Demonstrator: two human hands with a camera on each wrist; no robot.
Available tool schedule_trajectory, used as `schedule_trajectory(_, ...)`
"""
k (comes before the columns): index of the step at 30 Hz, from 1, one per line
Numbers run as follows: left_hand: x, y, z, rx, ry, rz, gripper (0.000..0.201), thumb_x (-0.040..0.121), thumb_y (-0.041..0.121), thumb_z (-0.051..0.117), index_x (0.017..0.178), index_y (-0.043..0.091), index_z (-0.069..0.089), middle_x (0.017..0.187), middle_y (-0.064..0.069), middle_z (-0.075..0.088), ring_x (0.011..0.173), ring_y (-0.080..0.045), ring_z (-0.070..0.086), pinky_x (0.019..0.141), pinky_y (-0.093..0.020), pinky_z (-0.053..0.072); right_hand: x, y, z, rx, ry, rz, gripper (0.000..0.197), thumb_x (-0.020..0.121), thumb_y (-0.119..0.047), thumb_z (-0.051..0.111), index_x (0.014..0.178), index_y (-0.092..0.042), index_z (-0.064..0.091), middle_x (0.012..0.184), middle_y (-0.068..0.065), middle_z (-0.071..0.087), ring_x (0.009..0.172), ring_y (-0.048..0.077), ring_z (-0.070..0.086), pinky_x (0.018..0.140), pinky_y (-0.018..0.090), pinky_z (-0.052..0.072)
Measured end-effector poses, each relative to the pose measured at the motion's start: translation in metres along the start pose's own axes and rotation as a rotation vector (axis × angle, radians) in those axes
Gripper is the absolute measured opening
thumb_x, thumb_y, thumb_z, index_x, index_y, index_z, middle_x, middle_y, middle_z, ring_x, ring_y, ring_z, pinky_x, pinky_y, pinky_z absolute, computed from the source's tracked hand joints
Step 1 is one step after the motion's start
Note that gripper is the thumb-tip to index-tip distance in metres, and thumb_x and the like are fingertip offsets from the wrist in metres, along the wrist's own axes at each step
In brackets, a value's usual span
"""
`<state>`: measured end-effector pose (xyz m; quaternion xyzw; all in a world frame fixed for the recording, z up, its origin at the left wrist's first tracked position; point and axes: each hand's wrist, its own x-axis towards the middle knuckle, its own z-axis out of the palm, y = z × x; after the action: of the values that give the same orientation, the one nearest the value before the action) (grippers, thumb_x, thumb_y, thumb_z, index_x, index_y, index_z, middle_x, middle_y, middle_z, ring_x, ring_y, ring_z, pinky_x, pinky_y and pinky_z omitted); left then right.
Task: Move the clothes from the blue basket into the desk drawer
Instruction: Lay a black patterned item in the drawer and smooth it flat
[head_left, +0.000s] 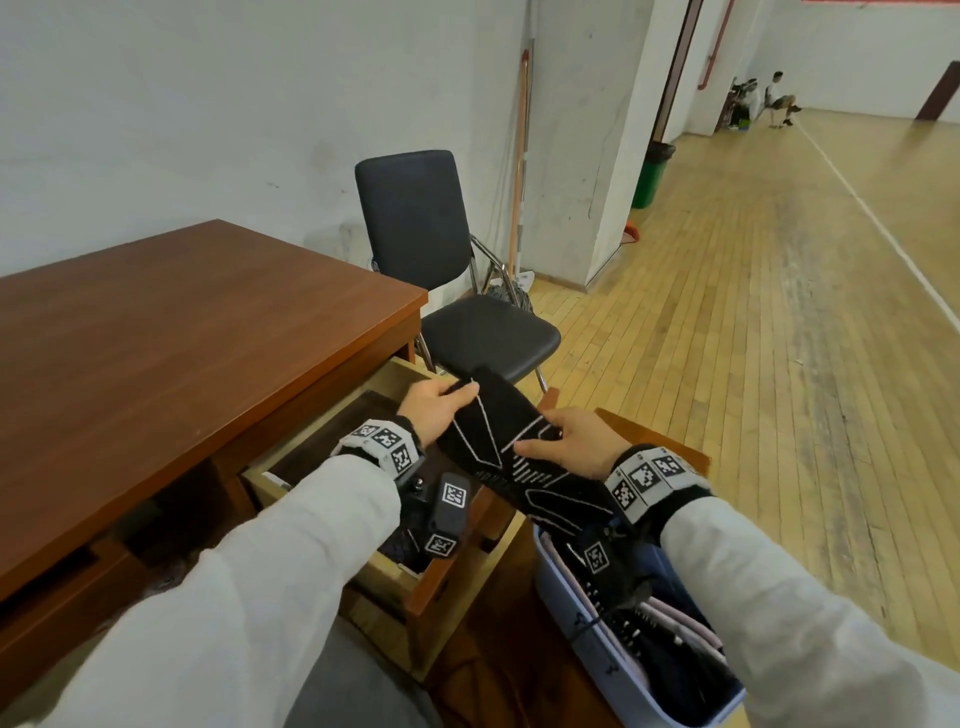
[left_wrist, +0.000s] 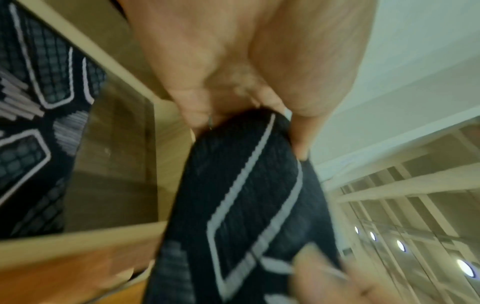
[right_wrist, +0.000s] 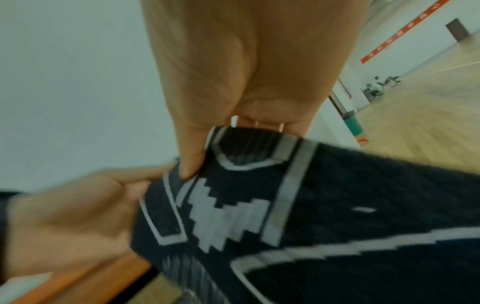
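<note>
A: What are the hands doing?

B: Both are holding one black sock (head_left: 524, 457) with pale line patterns, stretched between them above the open desk drawer (head_left: 322, 452). The left hand (head_left: 434, 413) is pinching the far end, thumb on one side and fingers on the other. The right hand (head_left: 576, 441) is gripping the middle, its thumb pressing on the pattern.

A: And the near end?

B: It is trailing down toward the blue basket (head_left: 571, 613), which is sitting just right of the drawer with more dark and pale clothes lying inside.

A: Anything in the drawer?

B: Dark fabric is lying at its near end, partly hidden by the left wrist.

A: Around it?

B: The brown surface (head_left: 171, 338) is standing to the left, a black chair (head_left: 441, 280) beyond.
</note>
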<state>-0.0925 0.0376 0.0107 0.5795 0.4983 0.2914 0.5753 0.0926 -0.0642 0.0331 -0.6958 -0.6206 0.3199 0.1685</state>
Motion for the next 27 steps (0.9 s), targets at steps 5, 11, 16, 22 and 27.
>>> schedule_trajectory(5,0.009,-0.005,-0.063,0.132,0.316,0.039,0.028,0.091,0.035,0.058,0.1,0.011,0.071,0.107,-0.011,0.071,0.103,-0.03,0.065,0.098,-0.04,0.049,0.019,0.015,0.03,-0.126,-0.14,0.139,0.038,0.088,-0.039,0.063,0.109,-0.007,0.068,0.105,0.012,0.07,0.1,0.027,0.066,0.089,0.038,0.051)
schedule_trajectory(11,0.018,-0.035,-0.101,0.458,0.302,-0.138,0.032,0.091,0.02,0.057,0.116,0.0,0.066,0.122,-0.016,0.065,0.114,-0.033,0.058,0.098,-0.034,0.043,0.047,-0.015,0.044,0.124,-0.043,0.173,0.025,0.094,-0.025,0.057,0.11,-0.006,0.059,0.093,0.014,0.072,0.078,0.029,0.072,0.074,0.041,0.061)
schedule_trajectory(16,0.027,-0.053,-0.109,0.589,0.339,-0.186,0.034,0.088,0.018,0.064,0.121,0.009,0.064,0.127,-0.011,0.063,0.117,-0.029,0.059,0.102,-0.035,0.045,0.065,-0.036,0.073,0.014,-0.119,0.17,0.025,0.093,-0.023,0.059,0.116,-0.013,0.056,0.097,0.006,0.068,0.068,0.014,0.065,0.057,0.023,0.055)
schedule_trajectory(22,0.043,-0.081,-0.122,0.666,0.332,-0.274,0.028,0.087,0.004,0.057,0.114,0.014,0.06,0.124,-0.009,0.062,0.116,-0.029,0.057,0.1,-0.036,0.046,0.083,-0.039,0.109,-0.246,-0.112,0.056,0.045,0.089,-0.032,0.061,0.128,-0.016,0.044,0.116,0.008,0.064,0.101,0.026,0.064,0.087,0.038,0.055)
schedule_trajectory(27,0.047,-0.1,-0.128,0.719,0.297,-0.322,0.025,0.089,0.006,0.058,0.112,0.014,0.058,0.124,-0.008,0.061,0.116,-0.028,0.057,0.09,-0.031,0.042,0.095,-0.037,0.127,-0.387,-0.178,0.061,0.049,0.088,-0.034,0.061,0.128,-0.013,0.042,0.116,0.009,0.062,0.104,0.029,0.062,0.091,0.041,0.051)
